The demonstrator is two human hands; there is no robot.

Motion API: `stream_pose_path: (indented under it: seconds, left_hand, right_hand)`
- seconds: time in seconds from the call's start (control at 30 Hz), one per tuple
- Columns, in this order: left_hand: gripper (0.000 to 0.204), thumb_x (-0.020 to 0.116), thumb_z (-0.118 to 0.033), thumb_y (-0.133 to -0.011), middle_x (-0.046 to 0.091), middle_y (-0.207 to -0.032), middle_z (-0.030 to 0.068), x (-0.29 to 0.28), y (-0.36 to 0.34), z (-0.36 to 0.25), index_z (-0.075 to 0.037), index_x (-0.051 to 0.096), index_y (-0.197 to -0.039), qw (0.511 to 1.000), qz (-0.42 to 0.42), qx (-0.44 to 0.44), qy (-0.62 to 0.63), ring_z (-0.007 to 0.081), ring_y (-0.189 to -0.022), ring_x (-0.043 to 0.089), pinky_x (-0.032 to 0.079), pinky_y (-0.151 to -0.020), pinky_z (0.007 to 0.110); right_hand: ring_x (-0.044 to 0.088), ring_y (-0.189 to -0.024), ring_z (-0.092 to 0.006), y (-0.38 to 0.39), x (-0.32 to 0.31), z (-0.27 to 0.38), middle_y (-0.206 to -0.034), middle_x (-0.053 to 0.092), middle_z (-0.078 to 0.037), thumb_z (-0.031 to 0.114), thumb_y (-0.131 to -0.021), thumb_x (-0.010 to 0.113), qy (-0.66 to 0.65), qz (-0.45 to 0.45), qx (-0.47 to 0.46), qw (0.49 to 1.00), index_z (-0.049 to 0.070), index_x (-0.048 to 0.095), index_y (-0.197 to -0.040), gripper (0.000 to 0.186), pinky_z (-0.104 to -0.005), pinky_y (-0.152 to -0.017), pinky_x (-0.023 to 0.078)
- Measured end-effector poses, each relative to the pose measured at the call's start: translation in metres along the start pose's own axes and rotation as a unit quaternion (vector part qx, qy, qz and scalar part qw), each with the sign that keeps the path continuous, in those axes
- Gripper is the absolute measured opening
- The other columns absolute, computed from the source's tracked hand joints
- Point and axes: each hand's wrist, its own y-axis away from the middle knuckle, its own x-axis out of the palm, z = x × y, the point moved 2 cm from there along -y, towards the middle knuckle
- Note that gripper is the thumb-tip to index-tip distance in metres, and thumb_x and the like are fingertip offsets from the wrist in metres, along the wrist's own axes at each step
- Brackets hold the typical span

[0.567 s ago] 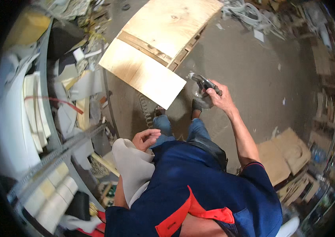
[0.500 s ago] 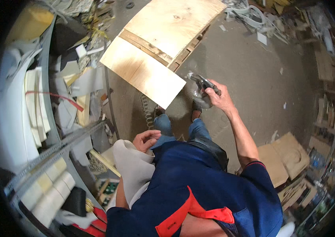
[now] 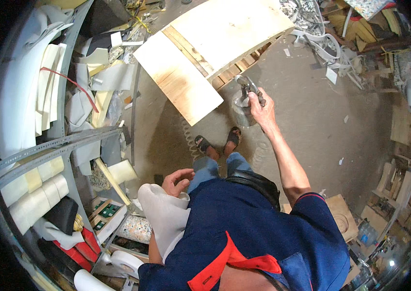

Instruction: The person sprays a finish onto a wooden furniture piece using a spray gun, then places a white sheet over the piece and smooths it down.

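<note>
From the head camera I looked straight down the front of a dark blue shirt [image 3: 254, 228] with a red collar to two sandalled feet [image 3: 217, 143] on a dusty concrete floor [image 3: 322, 121]. The right hand [image 3: 259, 107] was stretched forward at the end of a bare forearm, its fingers closed around a dark tool [image 3: 250, 88] with a crumpled clear plastic bag [image 3: 241, 106] bunched under it; I could not tell what kind of tool it was. Tool and bag hung in the air just off the near edge of the plywood boards [image 3: 200, 58], above the floor and a little ahead of the feet. The left hand [image 3: 177, 181] was drawn in close to the body with its fingers loosely curled, resting on the top of a pale grey cloth [image 3: 164, 218] draped over that forearm; whether it truly gripped the cloth I could not tell. The plywood boards lay as two light sheets, one overlapping the other, over a slatted pallet. To my left stood a metal rack [image 3: 55, 145] crowded with white foam sheets [image 3: 45, 87] and pale rolls [image 3: 35, 194]. Cardboard pieces [image 3: 338, 216] lay on the floor to the right, and white scrap strips [image 3: 326, 46] were heaped beyond the boards.
</note>
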Motion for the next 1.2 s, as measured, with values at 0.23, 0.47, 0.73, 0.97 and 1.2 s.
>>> stream_pose_path:
  seconds: [0.23, 0.47, 0.73, 0.97, 1.2]
  left_hand:
    - [0.062, 0.07, -0.045, -0.089, 0.067, -0.12, 0.0123, -0.016, 0.001, 0.01, 0.001, 0.058, -0.13, 0.999, 0.019, 0.029, -0.002, 0.0203, -0.112, 0.062, 0.047, -0.099, 0.036]
    - [0.059, 0.07, -0.042, -0.09, 0.067, -0.119, 0.0124, -0.012, -0.003, 0.003, 0.001, 0.059, -0.129, 0.999, 0.004, 0.05, 0.014, 0.0199, -0.11, 0.063, 0.047, -0.099, 0.035]
    - [0.073, 0.069, -0.056, -0.087, 0.066, -0.123, 0.0097, 0.031, -0.035, -0.014, -0.003, 0.055, -0.135, 0.999, -0.004, 0.05, -0.004, 0.0199, -0.113, 0.062, 0.05, -0.092, 0.034]
    - [0.061, 0.07, -0.045, -0.091, 0.068, -0.118, 0.0125, 0.08, -0.071, -0.031, 0.001, 0.059, -0.129, 0.995, -0.024, 0.094, 0.007, 0.0203, -0.107, 0.064, 0.049, -0.097, 0.035]
    - [0.062, 0.069, -0.046, -0.091, 0.067, -0.119, 0.0124, 0.11, -0.09, -0.035, 0.001, 0.057, -0.131, 0.995, -0.054, 0.077, 0.045, 0.0214, -0.108, 0.065, 0.05, -0.094, 0.035]
  right_hand:
    - [0.064, -0.078, -0.0135, 0.013, -0.011, 0.012, -0.08, 0.068, -0.009, 0.033, -0.095, 0.063, 0.029, 0.004, -0.06, 0.998, 0.002, 0.066, -0.116, 0.037, -0.0317, -0.071, 0.051]
    - [0.054, -0.066, -0.01, -0.001, -0.016, 0.01, -0.067, 0.059, 0.0, 0.039, -0.095, 0.06, -0.021, 0.038, -0.006, 0.999, 0.004, 0.06, -0.085, 0.037, -0.0308, -0.061, 0.045]
    - [0.051, -0.065, -0.0116, -0.064, -0.061, -0.011, -0.066, 0.056, -0.002, 0.042, -0.095, 0.06, -0.004, 0.002, -0.016, 1.0, 0.004, 0.059, -0.085, 0.039, -0.0317, -0.06, 0.044]
    - [0.051, -0.064, -0.0132, -0.128, -0.119, -0.039, -0.064, 0.054, -0.002, 0.043, -0.097, 0.058, -0.004, -0.03, -0.017, 0.999, 0.004, 0.059, -0.082, 0.042, -0.0327, -0.061, 0.044]
    - [0.055, -0.06, -0.0125, -0.181, -0.172, -0.053, -0.062, 0.059, -0.003, 0.041, -0.099, 0.055, 0.011, -0.094, -0.022, 0.995, 0.003, 0.061, -0.079, 0.044, -0.0322, -0.057, 0.045]
